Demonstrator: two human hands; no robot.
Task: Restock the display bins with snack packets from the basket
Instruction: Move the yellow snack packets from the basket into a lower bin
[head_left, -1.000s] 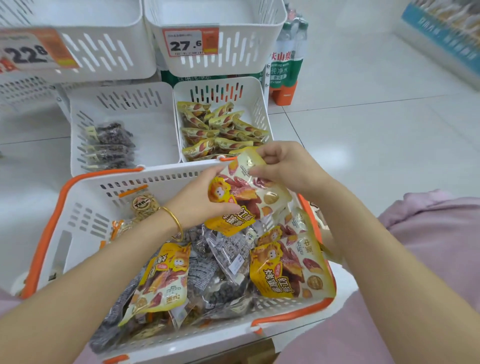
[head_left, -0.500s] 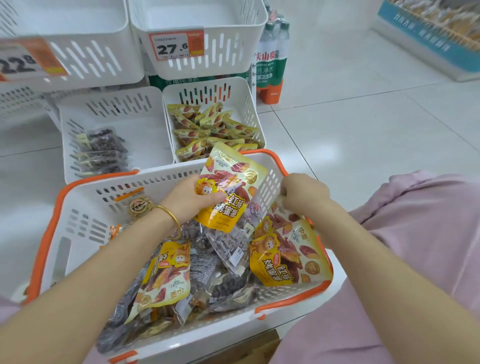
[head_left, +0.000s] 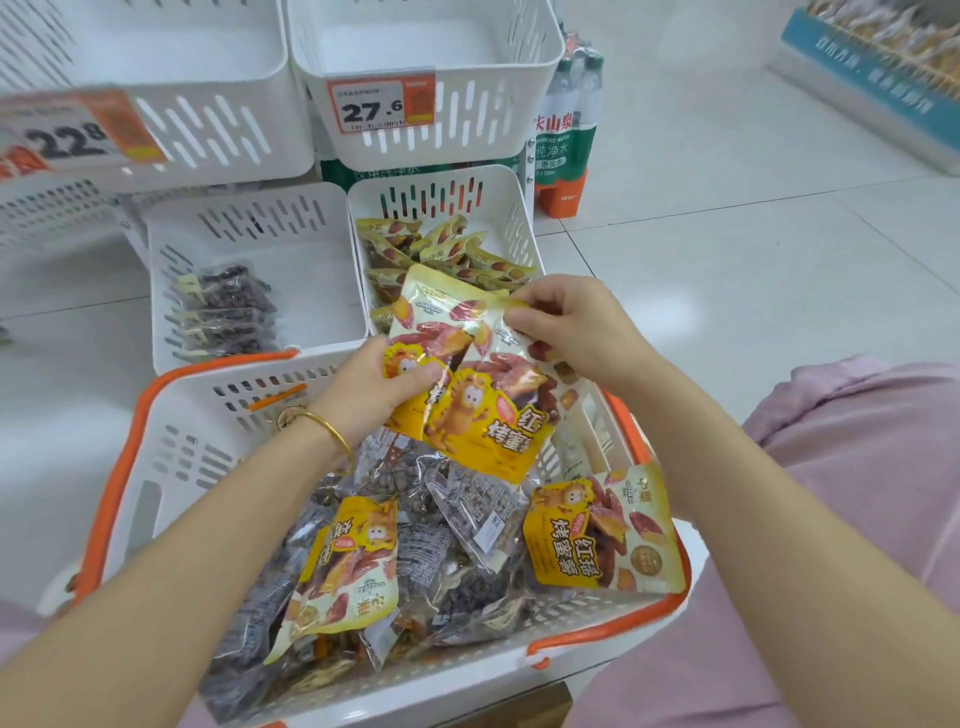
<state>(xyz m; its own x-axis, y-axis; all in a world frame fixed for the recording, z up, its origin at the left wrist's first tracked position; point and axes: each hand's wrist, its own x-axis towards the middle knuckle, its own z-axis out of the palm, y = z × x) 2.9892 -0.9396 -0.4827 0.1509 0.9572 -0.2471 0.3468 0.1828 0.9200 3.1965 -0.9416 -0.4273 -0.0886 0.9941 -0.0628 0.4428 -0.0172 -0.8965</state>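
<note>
Left hand (head_left: 384, 384) grips yellow packets (head_left: 467, 415); right hand (head_left: 566, 327) pinches top edge. Align, lay flat in bin (head_left: 441, 192) at 12 o'clock of basket (head_left: 197, 415).

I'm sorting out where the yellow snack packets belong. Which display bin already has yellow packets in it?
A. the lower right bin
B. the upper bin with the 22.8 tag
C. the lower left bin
A: the lower right bin holds a pile of yellow packets, while the lower left bin holds only dark packets.
</note>
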